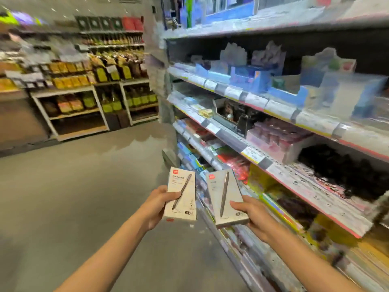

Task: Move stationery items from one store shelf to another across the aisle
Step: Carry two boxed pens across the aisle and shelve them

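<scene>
While the stationery shelf [263,163] runs along the right, the left hand [156,204] grips one pen box [181,193] and the right hand [255,216] another pen box [226,197], both upright, side by side; the right-hand box lies nearer those shelves.

Far food shelves [84,81] beyond grey floor [73,186]

left hand [156,204] gripping, right hand [253,216] gripping

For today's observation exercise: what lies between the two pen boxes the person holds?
Nothing: the head view shows a narrow open gap between the left box and right box, with blurred shelf goods behind.
</scene>
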The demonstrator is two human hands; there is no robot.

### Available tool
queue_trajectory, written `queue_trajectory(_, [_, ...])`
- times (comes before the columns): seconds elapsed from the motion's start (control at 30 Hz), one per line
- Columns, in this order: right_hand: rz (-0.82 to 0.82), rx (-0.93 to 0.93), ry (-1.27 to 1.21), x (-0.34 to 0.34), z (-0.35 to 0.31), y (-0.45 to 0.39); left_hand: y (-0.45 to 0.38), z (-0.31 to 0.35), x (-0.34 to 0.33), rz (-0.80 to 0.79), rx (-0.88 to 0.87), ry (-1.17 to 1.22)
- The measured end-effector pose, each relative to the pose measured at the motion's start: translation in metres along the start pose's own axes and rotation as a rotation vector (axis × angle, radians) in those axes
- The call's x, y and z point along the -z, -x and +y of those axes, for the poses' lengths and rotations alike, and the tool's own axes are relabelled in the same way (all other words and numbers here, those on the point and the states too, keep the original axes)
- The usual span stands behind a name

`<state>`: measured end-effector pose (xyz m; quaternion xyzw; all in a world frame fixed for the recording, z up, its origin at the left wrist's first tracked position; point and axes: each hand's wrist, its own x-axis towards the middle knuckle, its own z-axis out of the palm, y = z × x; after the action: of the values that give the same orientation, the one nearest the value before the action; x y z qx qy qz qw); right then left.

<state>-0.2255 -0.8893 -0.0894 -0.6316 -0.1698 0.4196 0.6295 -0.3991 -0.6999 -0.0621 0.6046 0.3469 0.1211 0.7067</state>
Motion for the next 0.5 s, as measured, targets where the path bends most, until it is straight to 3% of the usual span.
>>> queue_trajectory(0.2, [-0.115, 0.029, -0.028, -0.087, -0.028, -0.093, -0.04, 0.038, 0.102, 0.094, -0.067, 0.049])
queue_trajectory(0.5, [-0.132, 0.051, -0.048, -0.155, -0.068, -0.231, -0.149, 0.084, 0.181, 0.088, -0.097, 0.209])
